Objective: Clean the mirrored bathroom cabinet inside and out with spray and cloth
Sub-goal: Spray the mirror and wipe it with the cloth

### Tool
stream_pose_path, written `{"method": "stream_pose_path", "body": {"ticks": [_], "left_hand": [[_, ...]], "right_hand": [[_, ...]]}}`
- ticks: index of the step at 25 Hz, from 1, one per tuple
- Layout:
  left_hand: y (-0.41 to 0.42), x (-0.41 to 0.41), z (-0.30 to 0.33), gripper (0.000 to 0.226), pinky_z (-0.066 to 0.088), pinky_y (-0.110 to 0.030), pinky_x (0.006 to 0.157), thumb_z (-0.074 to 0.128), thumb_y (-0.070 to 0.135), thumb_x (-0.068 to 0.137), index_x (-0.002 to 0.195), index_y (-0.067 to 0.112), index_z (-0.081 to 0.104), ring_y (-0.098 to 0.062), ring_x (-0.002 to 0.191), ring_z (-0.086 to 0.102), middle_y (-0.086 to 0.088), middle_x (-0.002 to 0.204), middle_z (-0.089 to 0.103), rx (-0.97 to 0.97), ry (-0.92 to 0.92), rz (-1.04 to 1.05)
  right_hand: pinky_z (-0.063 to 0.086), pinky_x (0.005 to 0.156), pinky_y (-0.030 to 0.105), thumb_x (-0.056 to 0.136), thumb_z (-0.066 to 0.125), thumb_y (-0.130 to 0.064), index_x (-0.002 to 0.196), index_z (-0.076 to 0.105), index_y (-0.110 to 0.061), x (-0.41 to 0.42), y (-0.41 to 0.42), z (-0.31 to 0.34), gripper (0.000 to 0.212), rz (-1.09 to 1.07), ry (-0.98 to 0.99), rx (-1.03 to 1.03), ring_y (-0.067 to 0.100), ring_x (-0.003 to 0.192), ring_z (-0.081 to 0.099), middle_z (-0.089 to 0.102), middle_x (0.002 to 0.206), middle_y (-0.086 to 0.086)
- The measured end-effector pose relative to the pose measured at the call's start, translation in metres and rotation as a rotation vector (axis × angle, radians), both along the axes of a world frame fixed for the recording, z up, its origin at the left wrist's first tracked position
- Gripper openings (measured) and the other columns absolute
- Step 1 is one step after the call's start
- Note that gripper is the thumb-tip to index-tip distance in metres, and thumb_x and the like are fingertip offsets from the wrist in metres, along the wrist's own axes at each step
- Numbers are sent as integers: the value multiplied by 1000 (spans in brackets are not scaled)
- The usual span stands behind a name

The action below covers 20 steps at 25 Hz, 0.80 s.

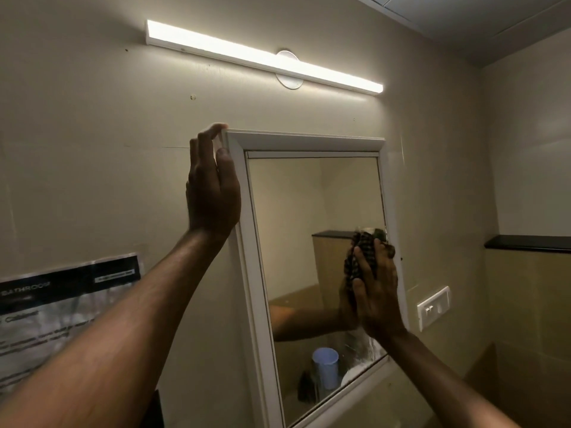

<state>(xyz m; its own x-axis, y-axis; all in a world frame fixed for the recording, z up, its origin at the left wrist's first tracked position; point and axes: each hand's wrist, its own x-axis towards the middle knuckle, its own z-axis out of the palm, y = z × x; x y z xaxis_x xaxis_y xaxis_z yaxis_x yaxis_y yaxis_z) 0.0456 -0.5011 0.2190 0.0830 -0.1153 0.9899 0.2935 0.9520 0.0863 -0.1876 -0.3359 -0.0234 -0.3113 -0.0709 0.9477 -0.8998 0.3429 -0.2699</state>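
The white-framed mirrored cabinet (247, 230) hangs on the beige wall, its door shut. My left hand (213, 189) grips the frame's upper left corner, fingers curled over the top edge and thumb on the front. My right hand (375, 291) presses a dark checked cloth (360, 257) against the right side of the mirror glass, fingers spread over it. Wet streaks show on the glass below that hand, near the lower right corner. No spray bottle is in view.
A lit tube light (262, 57) runs above the cabinet. A printed notice (61, 307) is stuck to the wall at left. A white switch plate (432, 307) sits right of the cabinet, with a black ledge (528, 242) beyond it. The mirror reflects a blue cup (326, 366).
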Motion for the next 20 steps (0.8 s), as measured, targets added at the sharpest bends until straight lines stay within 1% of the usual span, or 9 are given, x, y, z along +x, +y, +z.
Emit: {"method": "stream_pose_path", "body": {"ticks": [1, 3, 5, 7, 10, 12, 15, 18, 20], "left_hand": [[-1, -1, 0, 42, 44, -7, 90, 35, 22, 106, 141, 4, 49, -7, 112, 55, -14, 135, 57, -2, 6, -5], [-2, -2, 0, 40, 42, -4, 91, 35, 20, 107, 140, 2, 49, 8, 108, 52, -15, 134, 58, -15, 17, -10], [-5, -2, 1, 40, 40, -1, 90, 35, 19, 107, 139, 1, 50, 15, 105, 50, -15, 133, 58, -18, 24, -3], [-3, -3, 0, 41, 41, -3, 90, 35, 20, 107, 140, 2, 50, 9, 108, 51, -15, 134, 58, -11, 27, -14], [0, -2, -1, 41, 43, -6, 91, 36, 20, 107, 141, 2, 49, -8, 114, 54, -15, 134, 57, -19, 34, -30], [-1, -2, 0, 40, 43, -6, 92, 36, 19, 107, 140, 1, 49, -7, 115, 55, -15, 135, 57, -26, 34, -31], [-2, -1, 0, 39, 42, -4, 91, 37, 18, 107, 140, 1, 50, 2, 111, 53, -14, 135, 57, -20, 36, -19], [-1, -2, -1, 40, 47, -12, 95, 36, 19, 107, 140, 1, 50, -13, 120, 57, -15, 137, 57, -30, 44, -26], [-1, -1, -1, 41, 50, -20, 97, 36, 19, 107, 141, 1, 50, -18, 121, 57, -15, 137, 57, -35, 40, -28]], "right_hand": [[22, 118, 70, 106, 27, -48, 162, 25, -26, -6, 6, 0, 60, 9, -16, 0, 31, 159, 7, 4, 172, 8], [20, 119, 69, 106, 30, -45, 162, 27, -25, -10, 11, -1, 59, 11, -18, 13, 31, 159, 6, 4, 172, 8], [20, 119, 68, 105, 31, -43, 161, 26, -26, -8, 10, -8, 59, 25, -42, -6, 32, 158, 8, 5, 172, 8], [23, 118, 69, 106, 29, -46, 161, 26, -28, -7, 11, -27, 58, 46, -99, -56, 31, 158, 11, 6, 172, 5], [27, 114, 71, 105, 29, -46, 161, 28, -27, -6, 9, -60, 58, 63, -155, -121, 33, 155, 17, 7, 172, 1], [28, 114, 70, 104, 31, -43, 161, 30, -26, 2, 3, -74, 59, 69, -205, -152, 33, 155, 19, 7, 172, -1], [24, 117, 69, 105, 29, -41, 161, 29, -24, 19, -8, -84, 59, 38, -239, -170, 32, 157, 15, 7, 172, 3], [23, 117, 70, 105, 29, -40, 160, 30, -20, 37, -20, -83, 59, 6, -232, -182, 32, 158, 13, 7, 172, 6], [21, 118, 70, 105, 28, -42, 161, 27, -23, 55, -30, -76, 59, 5, -198, -164, 32, 158, 11, 4, 173, 6]]}}
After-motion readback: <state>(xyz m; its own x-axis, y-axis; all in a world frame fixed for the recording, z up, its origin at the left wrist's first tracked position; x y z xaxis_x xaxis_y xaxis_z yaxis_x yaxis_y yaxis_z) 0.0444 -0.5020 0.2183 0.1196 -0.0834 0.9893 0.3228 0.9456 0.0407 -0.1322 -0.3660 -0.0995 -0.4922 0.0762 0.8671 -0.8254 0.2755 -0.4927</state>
